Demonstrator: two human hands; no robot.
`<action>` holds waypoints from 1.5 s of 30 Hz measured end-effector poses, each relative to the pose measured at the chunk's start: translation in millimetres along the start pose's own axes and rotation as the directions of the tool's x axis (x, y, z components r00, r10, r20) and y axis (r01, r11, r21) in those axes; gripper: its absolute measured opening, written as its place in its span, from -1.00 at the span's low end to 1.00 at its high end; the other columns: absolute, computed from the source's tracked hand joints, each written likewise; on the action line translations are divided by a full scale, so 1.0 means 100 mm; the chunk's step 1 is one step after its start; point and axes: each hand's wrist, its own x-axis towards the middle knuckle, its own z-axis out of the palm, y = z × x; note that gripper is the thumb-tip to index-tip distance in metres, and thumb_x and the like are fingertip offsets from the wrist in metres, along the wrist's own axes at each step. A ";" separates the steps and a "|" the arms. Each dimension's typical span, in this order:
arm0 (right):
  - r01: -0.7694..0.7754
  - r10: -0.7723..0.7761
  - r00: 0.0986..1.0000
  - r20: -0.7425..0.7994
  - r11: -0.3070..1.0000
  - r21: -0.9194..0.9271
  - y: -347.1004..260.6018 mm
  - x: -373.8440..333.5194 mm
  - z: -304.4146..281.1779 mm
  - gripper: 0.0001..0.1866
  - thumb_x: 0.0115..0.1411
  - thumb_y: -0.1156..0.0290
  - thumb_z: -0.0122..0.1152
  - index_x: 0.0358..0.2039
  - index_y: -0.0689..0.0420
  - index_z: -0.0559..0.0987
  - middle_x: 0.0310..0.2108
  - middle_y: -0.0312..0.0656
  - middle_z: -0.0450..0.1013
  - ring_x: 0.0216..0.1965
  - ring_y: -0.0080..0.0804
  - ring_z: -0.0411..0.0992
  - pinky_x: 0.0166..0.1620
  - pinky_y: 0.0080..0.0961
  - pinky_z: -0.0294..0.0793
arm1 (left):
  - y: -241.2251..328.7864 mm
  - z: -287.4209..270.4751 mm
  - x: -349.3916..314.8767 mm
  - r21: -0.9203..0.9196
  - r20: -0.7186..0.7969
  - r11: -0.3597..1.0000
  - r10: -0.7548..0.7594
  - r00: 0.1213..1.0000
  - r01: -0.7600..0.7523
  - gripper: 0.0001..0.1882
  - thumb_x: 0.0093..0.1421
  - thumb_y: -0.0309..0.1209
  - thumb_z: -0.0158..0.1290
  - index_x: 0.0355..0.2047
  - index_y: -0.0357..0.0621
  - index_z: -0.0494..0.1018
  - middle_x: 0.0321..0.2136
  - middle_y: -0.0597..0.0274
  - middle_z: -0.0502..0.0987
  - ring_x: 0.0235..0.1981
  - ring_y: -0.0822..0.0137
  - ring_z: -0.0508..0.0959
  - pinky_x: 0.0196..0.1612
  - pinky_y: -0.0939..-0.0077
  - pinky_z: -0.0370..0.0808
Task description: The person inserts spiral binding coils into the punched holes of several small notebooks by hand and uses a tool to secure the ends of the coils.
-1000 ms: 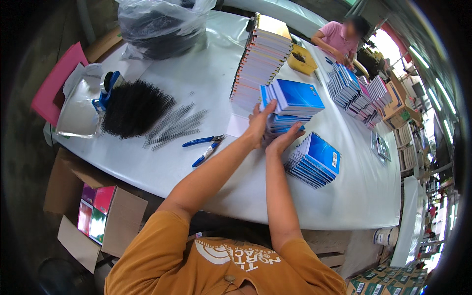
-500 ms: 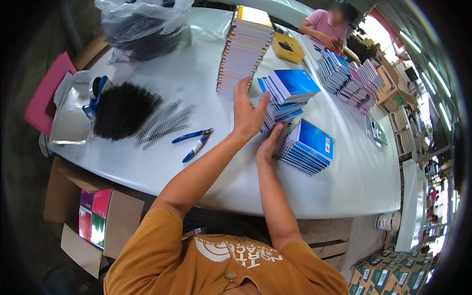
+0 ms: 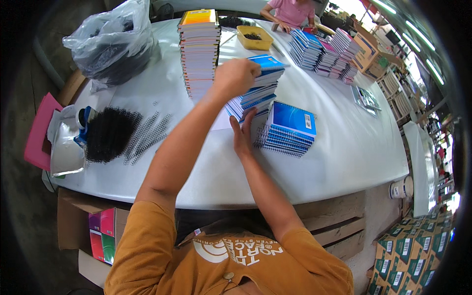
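Note:
A leaning stack of blue spiral notebooks (image 3: 265, 78) stands in front of me, its layers fanned unevenly. My left hand (image 3: 237, 77) is curled at the upper left of this stack, knuckles up; its fingertips and anything within them are hidden. Lower down, my right hand (image 3: 242, 135) grips the stack's near corner, thumb on one side and fingers on the other. Just right of that hand sits a squarer pile of blue spiral notebooks (image 3: 293, 120), coils along its edges. Beyond my left wrist rises a tall stack of notebooks with a yellow-orange cover on top (image 3: 198, 17).
Left on the white table (image 3: 344, 162) lie a heap of black spiral coils (image 3: 113, 130), loose coils (image 3: 147, 140) and a tape dispenser (image 3: 84, 129). A plastic bag (image 3: 110, 46) stands behind them. Farther back are a yellow tub (image 3: 254, 39), more notebook stacks (image 3: 322, 54) and a person in pink.
My left hand has gone from open, thumb spread beside the stack, to curled at its top. My right hand stays low on the stack. The blue-handled cutters are now out of sight.

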 end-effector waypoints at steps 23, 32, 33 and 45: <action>-0.037 0.007 0.767 0.642 0.999 0.033 -0.28 -0.50 -0.42 -0.73 0.07 0.48 0.22 -0.17 0.20 0.52 -0.25 -0.24 0.48 -0.21 -0.57 0.38 -0.09 -0.59 0.37 | -0.41 0.11 -2.56 -0.296 -0.044 0.901 -0.345 0.937 0.318 -0.51 -0.16 -0.72 -0.14 -0.13 -0.16 0.31 -0.19 0.05 0.36 -0.06 0.09 0.35 0.02 0.38 0.25; 0.076 -0.321 0.751 0.578 0.910 0.407 -0.10 -0.52 -0.11 -0.78 -0.01 0.48 0.24 -0.29 0.18 0.58 -0.36 -0.20 0.53 -0.32 -0.52 0.45 -0.22 -0.56 0.40 | -0.68 0.09 -2.64 -0.773 0.121 0.519 -0.445 0.887 0.366 -0.69 0.01 -0.37 0.09 -0.26 -0.21 0.32 -0.35 0.28 0.35 -0.34 0.44 0.37 -0.23 0.60 0.34; 0.133 -0.341 0.768 0.541 0.912 0.387 -0.16 -0.48 -0.19 -0.79 -0.03 0.49 0.25 -0.31 0.18 0.58 -0.37 -0.22 0.53 -0.33 -0.49 0.45 -0.21 -0.55 0.40 | -0.57 0.22 -2.61 -0.860 0.105 0.383 -0.514 0.851 0.337 -0.67 0.01 -0.34 0.10 -0.26 -0.21 0.31 -0.32 0.25 0.36 -0.35 0.44 0.38 -0.25 0.59 0.35; 0.104 -0.258 0.758 0.599 0.955 0.279 -0.16 -0.45 -0.29 -0.74 -0.07 0.55 0.27 -0.28 0.18 0.57 -0.33 -0.22 0.53 -0.31 -0.50 0.46 -0.21 -0.57 0.42 | -1.79 -0.46 -2.38 0.574 0.011 0.805 -0.187 0.982 0.147 -0.66 0.19 -0.22 -0.12 -0.20 -0.22 0.44 -0.20 -0.07 0.44 -0.19 -0.06 0.41 -0.21 0.10 0.38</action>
